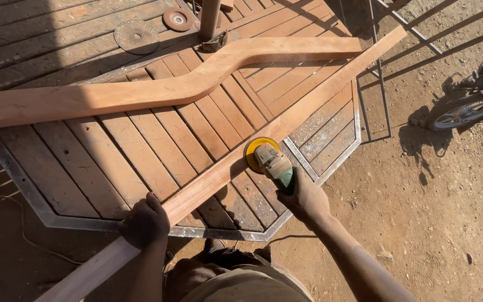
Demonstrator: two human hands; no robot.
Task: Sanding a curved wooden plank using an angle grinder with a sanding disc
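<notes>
Nearest the lens, from the head view: left hand (144,223) clamped round the near end of a long straight reddish wooden plank (264,137), fingers wrapped over its upper edge, pinning it to the slatted wooden table with grey metal rim (46,210). Beyond that grip, running diagonally up and away to the far right corner of the table. Right hand (304,197) closed fully on the green-and-grey body of an angle grinder with a yellow sanding disc (268,158), disc just ahead of the knuckles and apparently touching the plank's side, though contact hard to confirm from above. Forearm stretched out, wrist straight, elbow low. Left arm bent, pulled in close to the body.

Judged best done with the disc kept flat, pressure light, passes along the grain, holding hand well back from the disc.

Farther off from both grips: a curved reddish wooden beam (157,89) across the table, two round grey grinding discs (136,35), a parked motorcycle (473,95) on bare dirt.
</notes>
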